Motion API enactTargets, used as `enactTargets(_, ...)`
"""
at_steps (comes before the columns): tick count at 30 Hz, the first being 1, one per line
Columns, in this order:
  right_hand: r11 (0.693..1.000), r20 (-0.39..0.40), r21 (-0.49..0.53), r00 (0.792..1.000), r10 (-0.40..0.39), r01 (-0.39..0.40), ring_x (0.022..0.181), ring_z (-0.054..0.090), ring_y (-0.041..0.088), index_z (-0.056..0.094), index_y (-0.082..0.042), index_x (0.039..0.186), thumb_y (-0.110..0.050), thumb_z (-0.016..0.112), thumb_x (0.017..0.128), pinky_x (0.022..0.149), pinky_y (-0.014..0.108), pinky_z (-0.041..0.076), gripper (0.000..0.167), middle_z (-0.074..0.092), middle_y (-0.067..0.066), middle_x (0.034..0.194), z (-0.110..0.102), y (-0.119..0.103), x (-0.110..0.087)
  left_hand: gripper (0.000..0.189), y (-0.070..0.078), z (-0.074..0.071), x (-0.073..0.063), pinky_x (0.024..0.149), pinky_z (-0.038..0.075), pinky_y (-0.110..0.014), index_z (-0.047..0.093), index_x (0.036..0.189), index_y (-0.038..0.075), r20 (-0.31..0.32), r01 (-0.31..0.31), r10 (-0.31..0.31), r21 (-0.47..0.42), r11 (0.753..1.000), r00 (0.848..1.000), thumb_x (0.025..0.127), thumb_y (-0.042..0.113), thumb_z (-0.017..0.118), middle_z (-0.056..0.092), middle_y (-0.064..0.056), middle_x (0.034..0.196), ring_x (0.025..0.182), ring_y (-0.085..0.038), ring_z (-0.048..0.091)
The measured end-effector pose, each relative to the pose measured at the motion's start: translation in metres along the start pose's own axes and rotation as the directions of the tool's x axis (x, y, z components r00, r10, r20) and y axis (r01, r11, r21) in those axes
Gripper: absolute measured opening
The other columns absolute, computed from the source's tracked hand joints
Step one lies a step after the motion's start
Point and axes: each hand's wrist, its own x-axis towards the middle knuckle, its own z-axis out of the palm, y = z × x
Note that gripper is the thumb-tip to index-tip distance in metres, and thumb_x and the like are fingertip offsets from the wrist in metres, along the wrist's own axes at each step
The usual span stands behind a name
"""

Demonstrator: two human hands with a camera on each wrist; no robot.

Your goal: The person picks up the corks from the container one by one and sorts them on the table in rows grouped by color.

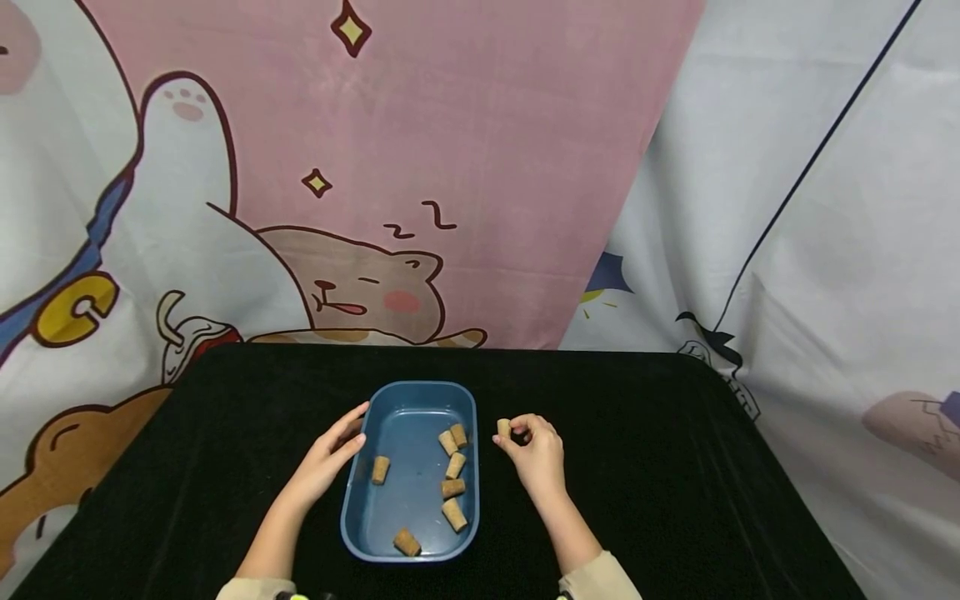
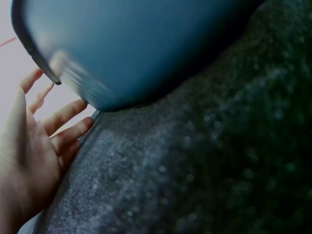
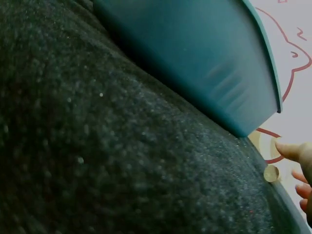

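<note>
Head view's lower centre shows the left hand (image 1: 324,460) wide, right hand (image 1: 542,458) narrowed at a cork (image 1: 503,427) (grip unclear), best pinched squarely.

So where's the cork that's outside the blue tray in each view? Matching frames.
Head: just right of centre, lower half; cork held in the right hand, beside the tray's right side.
Left wrist: not in it.
Right wrist: cork near the right edge, below mid-height, just under the thumb.
Shared landmark: blue tray, lower middle in head, at the top in left wrist and right wrist.
</note>
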Motion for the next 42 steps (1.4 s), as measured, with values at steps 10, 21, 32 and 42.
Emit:
enactTargets(10, 0.997, 0.056, 0.067, 0.998, -0.040, 0.036, 0.084, 0.058, 0.023, 0.069, -0.010, 0.095, -0.019, 0.084, 0.072, 0.073, 0.035, 0.049, 0.029, 0.063, -0.001, 0.091, -0.013, -0.016, 0.003, 0.050, 0.000, 0.001, -0.001, 0.099, 0.038, -0.057, 0.035, 0.149, 0.017, -0.003, -0.022, 0.022, 0.006, 1.000, 1.000, 0.101, 0.026, 0.049, 0.042, -0.022, 0.143, 0.127, -0.040, 0.042)
enactTargets(21, 0.976, 0.140, 0.154, 0.974, -0.176, 0.154, 0.091, 0.058, 0.030, 0.069, -0.018, 0.101, -0.019, 0.084, 0.072, 0.076, 0.048, 0.050, 0.032, 0.063, -0.005, 0.099, -0.032, -0.043, 0.006, 0.051, 0.001, 0.000, -0.001, 0.099, 0.039, -0.057, 0.035, 0.149, 0.018, -0.008, -0.012, 0.012, 0.005, 1.000, 1.000, 0.101, 0.027, 0.049, 0.042, -0.022, 0.143, 0.127, -0.040, 0.043)
enactTargets(32, 0.938, 0.408, 0.131, 0.845, -0.347, 0.322, 0.099, 0.052, 0.013, 0.068, -0.022, 0.110, -0.027, 0.083, 0.073, 0.080, 0.034, 0.048, 0.041, 0.058, -0.017, 0.108, -0.045, -0.066, 0.001, 0.050, -0.002, 0.000, 0.001, 0.097, 0.041, -0.055, 0.036, 0.149, 0.018, -0.002, -0.022, 0.022, 0.008, 1.000, 1.000, 0.101, 0.025, 0.049, 0.043, -0.022, 0.141, 0.125, -0.040, 0.044)
enactTargets(42, 0.870, 0.597, 0.125, 0.664, -0.450, 0.478, 0.101, 0.047, 0.007, 0.069, -0.024, 0.110, -0.031, 0.083, 0.073, 0.087, 0.035, 0.040, 0.041, 0.060, -0.015, 0.109, -0.044, -0.078, -0.001, 0.050, -0.003, 0.001, 0.001, 0.098, 0.039, -0.057, 0.036, 0.148, 0.018, -0.008, -0.022, 0.022, 0.011, 1.000, 1.000, 0.101, 0.026, 0.050, 0.042, -0.023, 0.142, 0.126, -0.041, 0.043)
